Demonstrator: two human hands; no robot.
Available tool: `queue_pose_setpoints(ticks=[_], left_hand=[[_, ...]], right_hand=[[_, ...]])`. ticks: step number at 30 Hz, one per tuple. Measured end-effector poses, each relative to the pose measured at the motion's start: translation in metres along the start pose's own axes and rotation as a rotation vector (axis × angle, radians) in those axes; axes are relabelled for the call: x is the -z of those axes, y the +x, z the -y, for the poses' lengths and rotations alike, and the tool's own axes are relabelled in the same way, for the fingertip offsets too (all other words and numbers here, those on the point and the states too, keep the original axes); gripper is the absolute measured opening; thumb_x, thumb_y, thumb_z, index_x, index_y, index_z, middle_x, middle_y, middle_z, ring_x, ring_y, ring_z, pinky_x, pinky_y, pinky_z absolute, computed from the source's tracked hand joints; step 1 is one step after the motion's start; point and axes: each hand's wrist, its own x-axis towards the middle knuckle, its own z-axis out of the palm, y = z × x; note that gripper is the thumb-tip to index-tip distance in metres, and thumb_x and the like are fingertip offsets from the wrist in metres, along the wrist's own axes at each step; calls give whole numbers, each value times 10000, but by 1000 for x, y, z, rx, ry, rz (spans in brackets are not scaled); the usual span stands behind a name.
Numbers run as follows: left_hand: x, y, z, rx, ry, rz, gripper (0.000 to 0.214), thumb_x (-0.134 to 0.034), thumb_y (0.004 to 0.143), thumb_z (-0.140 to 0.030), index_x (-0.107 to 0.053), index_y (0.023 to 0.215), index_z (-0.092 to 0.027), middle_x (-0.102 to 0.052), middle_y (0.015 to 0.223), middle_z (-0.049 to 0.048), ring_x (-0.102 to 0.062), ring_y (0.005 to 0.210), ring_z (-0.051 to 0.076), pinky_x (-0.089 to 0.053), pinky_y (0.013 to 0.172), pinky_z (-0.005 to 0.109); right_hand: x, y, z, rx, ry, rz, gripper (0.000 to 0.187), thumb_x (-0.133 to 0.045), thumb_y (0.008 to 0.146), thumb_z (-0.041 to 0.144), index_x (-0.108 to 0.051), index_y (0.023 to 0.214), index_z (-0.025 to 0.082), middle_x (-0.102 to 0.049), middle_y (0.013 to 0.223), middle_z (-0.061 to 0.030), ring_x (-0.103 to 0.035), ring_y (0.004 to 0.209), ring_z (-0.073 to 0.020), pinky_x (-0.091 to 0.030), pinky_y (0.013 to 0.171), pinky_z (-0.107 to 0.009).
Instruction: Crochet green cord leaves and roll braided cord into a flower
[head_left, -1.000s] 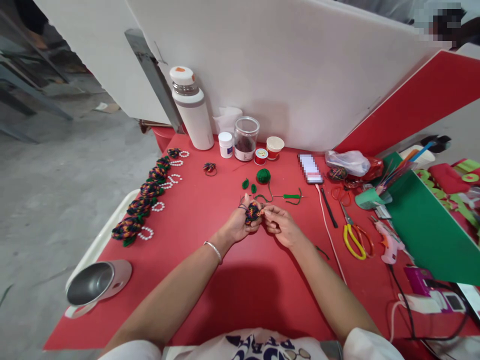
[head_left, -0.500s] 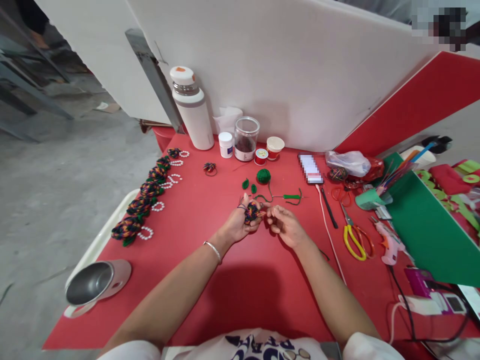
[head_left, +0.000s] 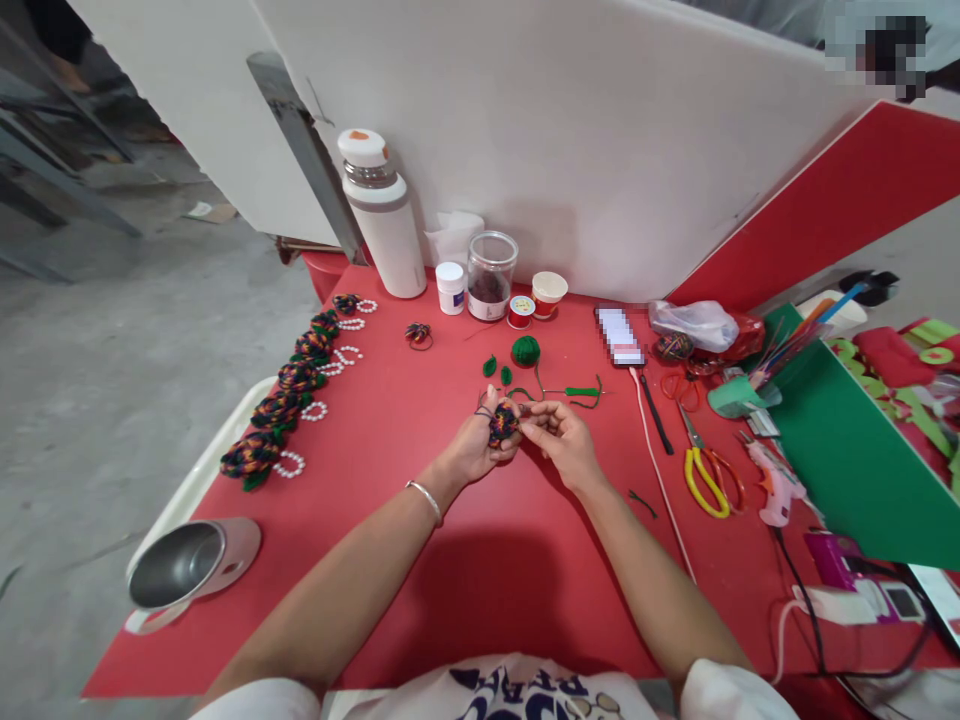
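Note:
In my left hand (head_left: 480, 436) rests a small multicoloured crocheted flower (head_left: 503, 425), its dark, orange and yellow yarn held between the fingers and thumb. A dark strand loops over the left thumb. My right hand (head_left: 559, 436) is closed, its thumb and fingertips pinched at the flower's right edge; the exact bit of yarn gripped there is too small to make out. Just beyond the hands lie two green crocheted leaves (head_left: 490, 366), a ball of green yarn (head_left: 526, 350) and a green-handled crochet hook (head_left: 581, 392).
Several finished crocheted flowers with beads (head_left: 298, 376) line the left side, near a steel-lined mug (head_left: 236, 550). A white bottle (head_left: 390, 240), a clear jar (head_left: 491, 300) and a paper cup (head_left: 550, 290) stand behind. Rightward lie a phone (head_left: 619, 335), yellow-handled scissors (head_left: 703, 482) and a glue gun (head_left: 776, 485).
My right hand has moved slightly left and up, its fingertips now meeting the flower's right edge. The left hand keeps its hold in nearly the same place.

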Motion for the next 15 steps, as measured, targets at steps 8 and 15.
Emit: queue_pose_setpoints(ticks=[8, 15], left_hand=[[2, 1, -1, -5, 7, 2, 521, -482, 914, -673, -518, 779, -172, -470, 539, -32, -346, 346, 58, -203, 304, 120], [-1, 0, 0, 17, 36, -33, 543, -436, 924, -689, -506, 772, -173, -495, 544, -21, -331, 332, 49, -190, 308, 116]], right_hand=[[0, -3, 3, 21, 134, 7, 342, -845, 704, 440, -632, 875, 234, -663, 944, -11, -620, 753, -122, -589, 740, -303], [-7, -2, 3, -21, 283, 34, 379, -876, 675, 442, -624, 889, 256, -644, 845, 14, -641, 765, -134, -585, 840, -340]])
